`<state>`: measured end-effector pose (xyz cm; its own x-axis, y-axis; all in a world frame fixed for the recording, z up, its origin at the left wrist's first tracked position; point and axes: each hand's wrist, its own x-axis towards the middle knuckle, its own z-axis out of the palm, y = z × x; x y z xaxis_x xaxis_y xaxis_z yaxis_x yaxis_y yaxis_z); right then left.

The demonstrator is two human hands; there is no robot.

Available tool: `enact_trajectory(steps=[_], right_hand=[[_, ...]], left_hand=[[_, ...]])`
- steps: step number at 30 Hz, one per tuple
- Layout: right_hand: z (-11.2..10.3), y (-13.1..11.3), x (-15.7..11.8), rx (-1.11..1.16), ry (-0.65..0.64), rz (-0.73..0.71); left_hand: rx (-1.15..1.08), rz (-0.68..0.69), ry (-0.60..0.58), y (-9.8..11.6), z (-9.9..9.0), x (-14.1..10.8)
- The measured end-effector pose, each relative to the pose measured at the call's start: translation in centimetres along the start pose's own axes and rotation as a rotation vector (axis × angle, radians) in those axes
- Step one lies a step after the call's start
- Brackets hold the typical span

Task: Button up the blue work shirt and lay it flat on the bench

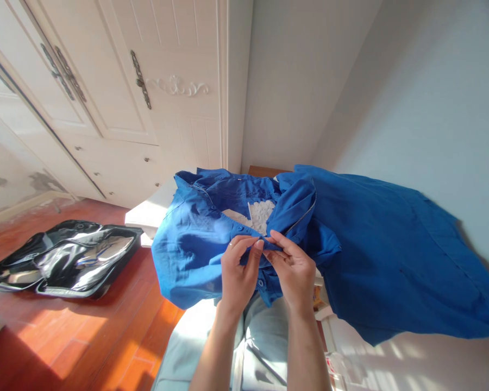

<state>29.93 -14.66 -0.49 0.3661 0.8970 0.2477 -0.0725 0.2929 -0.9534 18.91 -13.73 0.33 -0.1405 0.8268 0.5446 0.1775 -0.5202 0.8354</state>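
A blue button-up shirt [191, 233] lies spread in front of me, its collar side away from me and its front edges toward me. My left hand [240, 266] pinches the button edge of the shirt between thumb and finger. Close beside it, my right hand [291, 263] pinches the same front edge, its fingertips nearly touching the left ones. Small blue buttons show along the edge, one just below the hands. Whether a button sits between the fingertips is hidden. Inside the open neck, a white textured piece [263, 216] shows.
More blue cloth [391, 255] spreads to the right along the wall. An open black suitcase [101, 290] with packed items lies on the reddish wooden floor [118, 336]. A white wardrobe [187, 49] stands behind. My legs in grey trousers [187, 347] are below the shirt.
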Motion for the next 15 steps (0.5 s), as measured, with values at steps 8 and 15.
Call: enact_trajectory(steps=[8, 15], right_hand=[[0.15, 0.74, -0.07, -0.021, -0.024, -0.03], [0.26, 0.66, -0.24, -0.022, -0.052, -0.004]], left_hand=[[-0.039, -0.124, 0.063, 0.23, 0.36, -0.09], [-0.013, -0.106, 0.083, -0.1, 0.35, -0.11]])
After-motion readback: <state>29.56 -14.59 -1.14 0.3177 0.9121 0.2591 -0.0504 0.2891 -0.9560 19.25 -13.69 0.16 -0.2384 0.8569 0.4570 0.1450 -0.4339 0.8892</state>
